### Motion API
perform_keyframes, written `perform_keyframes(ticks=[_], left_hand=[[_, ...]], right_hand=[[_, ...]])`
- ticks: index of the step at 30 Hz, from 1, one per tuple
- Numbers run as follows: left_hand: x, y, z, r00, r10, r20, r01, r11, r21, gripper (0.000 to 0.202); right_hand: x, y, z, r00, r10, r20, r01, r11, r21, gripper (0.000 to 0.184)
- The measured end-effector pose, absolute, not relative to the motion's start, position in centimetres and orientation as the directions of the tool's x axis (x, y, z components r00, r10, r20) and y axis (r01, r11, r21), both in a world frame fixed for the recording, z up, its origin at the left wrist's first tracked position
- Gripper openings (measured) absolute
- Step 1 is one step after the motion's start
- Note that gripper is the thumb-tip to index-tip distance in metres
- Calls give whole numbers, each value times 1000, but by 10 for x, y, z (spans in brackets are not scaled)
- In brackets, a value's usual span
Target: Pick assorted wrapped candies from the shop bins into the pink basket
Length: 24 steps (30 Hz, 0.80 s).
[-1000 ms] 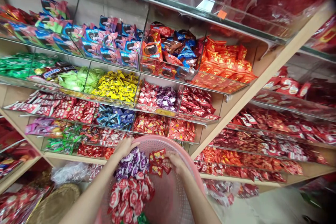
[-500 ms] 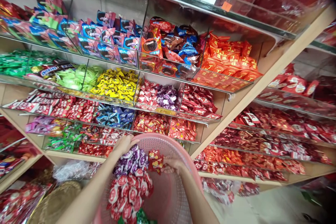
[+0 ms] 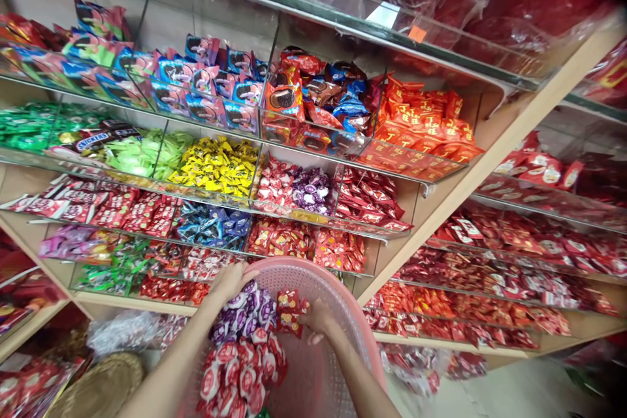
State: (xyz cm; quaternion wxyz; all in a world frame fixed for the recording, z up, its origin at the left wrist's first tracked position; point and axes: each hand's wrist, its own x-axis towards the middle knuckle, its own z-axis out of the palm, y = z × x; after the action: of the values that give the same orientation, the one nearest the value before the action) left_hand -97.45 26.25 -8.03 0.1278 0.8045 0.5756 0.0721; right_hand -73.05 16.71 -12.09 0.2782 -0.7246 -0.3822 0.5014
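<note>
A pink perforated plastic basket [image 3: 355,313] stands below the shelves. My left hand [image 3: 232,279] is closed over its far-left rim. My right hand [image 3: 318,321] is inside the basket, fingers bent and apart, the fingertips at the right edge of a few red candy packets [image 3: 289,310]. Left of those packets lies a pile of purple-and-white wrapped candies [image 3: 247,310]. Red-and-white wrapped candies [image 3: 242,372] are heaped nearer to me. A bit of green wrapper shows at the bottom edge. My left forearm hides part of the basket's left side.
Glass-fronted shelves ahead hold yellow candies [image 3: 215,166], orange-red packets [image 3: 418,117] and blue-pink snack packs [image 3: 176,72]. A wooden upright [image 3: 470,183] divides them from more red packets at right. A woven basket [image 3: 102,385] and a clear plastic bag [image 3: 122,332] are at lower left.
My right hand's fingers have drawn in and bent more beside the red packets. The view has tilted slightly, so shelves and basket appear lower. My left hand keeps its hold on the rim.
</note>
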Motion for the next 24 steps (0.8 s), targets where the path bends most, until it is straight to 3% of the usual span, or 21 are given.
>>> perform_keyframes(ticks=[4,8,10,13,18,24], left_hand=[[-974,261,-80,319,947,-32,911,-297,287,53],[-973,262,-82,320,947,-29,911,-299,283,51],[-973,262,-84,314,949,-18,914,-298,277,51],[-973,262,-86,300,954,-13,917,-285,278,52],[-973,263,-87,291,957,-18,919,-274,282,53],[-972,263,-86,269,963,-22,930,-254,268,53]], right_hand=[[-731,180,-87,307,919,-249,744,-394,-539,15],[-746,209,-44,95,996,-1,910,-87,-405,12],[-757,228,-30,35,997,76,944,-8,-330,13],[-775,257,-21,159,982,97,942,-122,-313,19],[-801,290,-24,302,952,52,910,-271,-315,59],[-810,305,-26,352,935,-35,882,-344,-323,60]])
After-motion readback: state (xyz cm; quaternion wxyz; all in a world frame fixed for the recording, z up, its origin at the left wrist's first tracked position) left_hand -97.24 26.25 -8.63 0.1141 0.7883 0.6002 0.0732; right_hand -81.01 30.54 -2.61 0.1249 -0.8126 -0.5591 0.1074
